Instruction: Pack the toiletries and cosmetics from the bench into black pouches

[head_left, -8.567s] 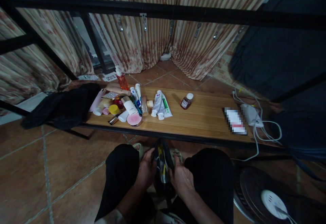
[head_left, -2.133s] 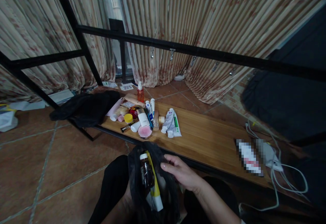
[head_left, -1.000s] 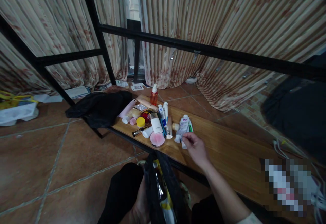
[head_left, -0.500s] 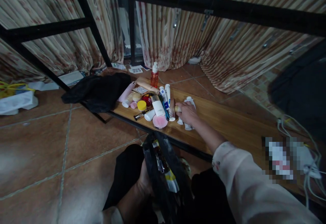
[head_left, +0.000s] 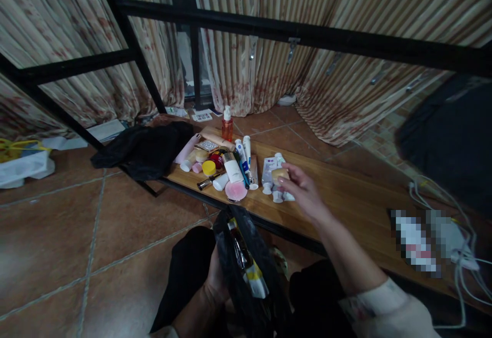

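My left hand (head_left: 218, 276) is closed around the side of a black pouch (head_left: 255, 235), which gapes over my lap with a yellow-and-white packet (head_left: 254, 279) and other small items inside. In my right hand (head_left: 303, 189) a small beige, rounded makeup sponge (head_left: 280, 175) is pinched between thumb and fingers. Just beneath it, several white tubes (head_left: 269, 166) lie side by side on the wooden board (head_left: 346, 194). Left of those is a heap with a white bottle (head_left: 232, 168), a pink round compact (head_left: 236, 190), a yellow-lidded jar (head_left: 208, 168) and blue-and-white tubes (head_left: 242, 152).
A red pump bottle (head_left: 227, 125) stands behind the heap. Black cloth (head_left: 146, 148) drapes over the board's left end. White cables (head_left: 461, 256) lie at the right. A black metal frame (head_left: 246, 20) crosses in front of patterned curtains (head_left: 261, 71).
My right hand has lifted from the white tubes and drawn back to the right, with the beige sponge now showing in its fingers. My left hand still holds the pouch.
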Demonstrator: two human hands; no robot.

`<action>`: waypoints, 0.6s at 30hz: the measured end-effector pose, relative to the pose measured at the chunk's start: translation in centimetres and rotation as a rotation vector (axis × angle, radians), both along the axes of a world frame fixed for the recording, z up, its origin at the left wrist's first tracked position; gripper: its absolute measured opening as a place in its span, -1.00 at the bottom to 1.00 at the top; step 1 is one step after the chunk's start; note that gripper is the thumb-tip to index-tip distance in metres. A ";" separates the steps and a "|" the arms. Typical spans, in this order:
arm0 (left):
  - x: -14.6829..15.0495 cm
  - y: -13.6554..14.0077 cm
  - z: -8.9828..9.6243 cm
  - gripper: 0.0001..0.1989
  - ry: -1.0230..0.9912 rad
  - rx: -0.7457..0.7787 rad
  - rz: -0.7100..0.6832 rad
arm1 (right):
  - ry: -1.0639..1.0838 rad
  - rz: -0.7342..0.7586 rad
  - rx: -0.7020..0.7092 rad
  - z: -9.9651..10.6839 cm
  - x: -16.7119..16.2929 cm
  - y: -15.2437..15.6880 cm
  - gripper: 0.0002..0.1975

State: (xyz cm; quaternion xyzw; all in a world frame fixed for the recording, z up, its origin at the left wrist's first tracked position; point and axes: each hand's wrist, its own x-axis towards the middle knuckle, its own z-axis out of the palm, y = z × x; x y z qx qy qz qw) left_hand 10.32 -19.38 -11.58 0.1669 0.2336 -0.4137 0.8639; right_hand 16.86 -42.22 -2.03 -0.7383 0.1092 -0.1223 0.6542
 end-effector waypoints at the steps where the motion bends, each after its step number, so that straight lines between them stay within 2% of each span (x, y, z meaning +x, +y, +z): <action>1: 0.0 0.0 -0.1 -0.66 -0.001 0.018 0.005 | 0.014 0.034 0.120 0.7 -1.7 0.6 -0.51; 2: -0.1 0.0 -0.3 -0.64 -0.003 0.036 0.013 | 0.037 0.088 0.212 1.4 -3.6 1.2 -0.52; 4: -0.1 0.0 -0.4 -0.62 -0.022 0.054 0.022 | 0.107 0.218 0.296 2.6 -7.4 2.7 -0.53; 6: -0.1 -0.1 -0.3 -0.62 -0.047 0.048 0.011 | 0.186 0.337 0.310 3.0 -10.8 4.4 -0.50; 8: -0.1 -0.3 0.1 -0.64 -0.056 0.044 -0.005 | 0.245 0.380 0.264 2.8 -13.1 6.2 -0.52; 10: -0.1 -0.5 0.6 -0.66 -0.047 0.041 -0.002 | 0.275 0.359 0.173 2.1 -14.3 7.8 -0.56; 14: -0.2 -0.5 1.5 -0.67 -0.023 0.008 -0.002 | 0.252 0.262 -0.150 0.4 -14.7 9.7 -0.52; 18: -0.3 -0.3 1.2 -0.67 -0.008 -0.023 -0.043 | 0.165 0.236 -0.414 -0.7 -15.2 10.3 -0.47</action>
